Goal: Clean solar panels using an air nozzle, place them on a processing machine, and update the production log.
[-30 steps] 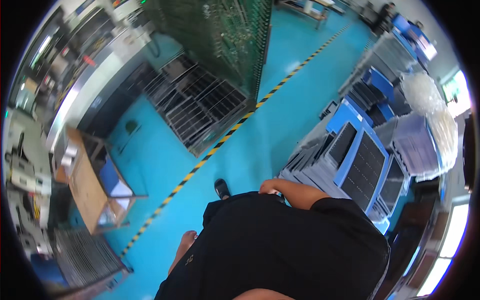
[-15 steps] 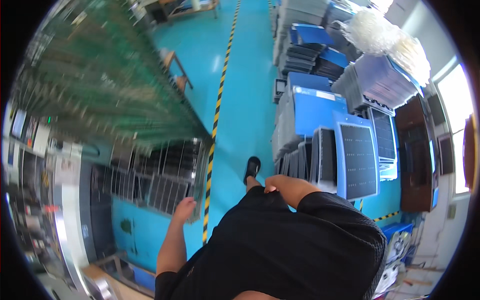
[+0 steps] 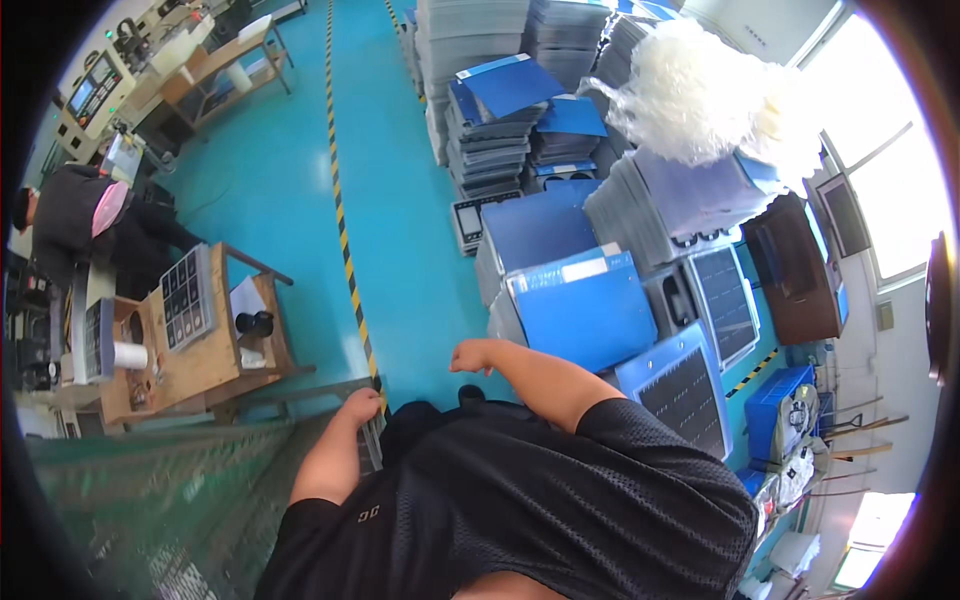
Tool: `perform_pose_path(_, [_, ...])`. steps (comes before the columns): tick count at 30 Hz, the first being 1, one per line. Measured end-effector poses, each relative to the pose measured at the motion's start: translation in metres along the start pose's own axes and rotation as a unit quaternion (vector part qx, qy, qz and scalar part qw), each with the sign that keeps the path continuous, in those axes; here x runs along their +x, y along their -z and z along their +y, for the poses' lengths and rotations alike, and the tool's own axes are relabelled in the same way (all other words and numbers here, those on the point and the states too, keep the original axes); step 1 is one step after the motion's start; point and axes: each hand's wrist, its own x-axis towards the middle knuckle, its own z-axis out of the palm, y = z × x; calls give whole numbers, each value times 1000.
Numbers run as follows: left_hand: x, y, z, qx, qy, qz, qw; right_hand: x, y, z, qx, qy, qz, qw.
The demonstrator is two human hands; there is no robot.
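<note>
My left hand (image 3: 362, 406) hangs at my left, its fingers curled in with nothing visible in them. It is nearest to a grey metal frame edge beside the green mesh-like surface (image 3: 225, 485), which is blurred. In front of my body is my right hand (image 3: 473, 356), loosely closed and holding nothing I can see. To the right of it stands a stack topped by a blue sheet (image 3: 585, 312). Closer to my right arm leans a blue-edged panel with a dark slotted face (image 3: 682, 400). One dark shoe (image 3: 471, 395) shows below the right hand.
A yellow-black floor stripe (image 3: 345, 240) runs ahead along the blue floor. At left is a wooden table (image 3: 235, 350) with a grey compartment tray (image 3: 188, 298); a person in dark clothes (image 3: 85, 225) bends behind it. Tall sheet stacks (image 3: 470, 70) and clear plastic wrap (image 3: 690, 90) line the right.
I have moved forward: the green surface has slid back to the lower left, and the wooden table and a person came into view. My right hand has swung forward, away from my shorts.
</note>
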Motion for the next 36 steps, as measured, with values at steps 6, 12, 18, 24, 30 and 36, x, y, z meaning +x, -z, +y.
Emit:
perform_pose_path(6, [112,99,-37,-52,97,-67,992,50,107,8,103,-49,38,993])
perform_pose_path(12, [196,247,-53,184,-452,11,873,123,200,49,230,-15,12,973])
perform_pose_path(18, [294,415,44,-329,57,-142,932,142,274,1,337,-225,148,902])
perform_pose_path(24, [419,560,136,-297,57,-16,953,241,435,-52,224,-192,71,953])
perform_pose_path(30, [546,692,199,331,-225,-46,915,374,672,-126,-29,58,271,960])
perform_pose_path(36, [635,759,208,253,-90,-87,959,464,877,-308,3,31,238,971])
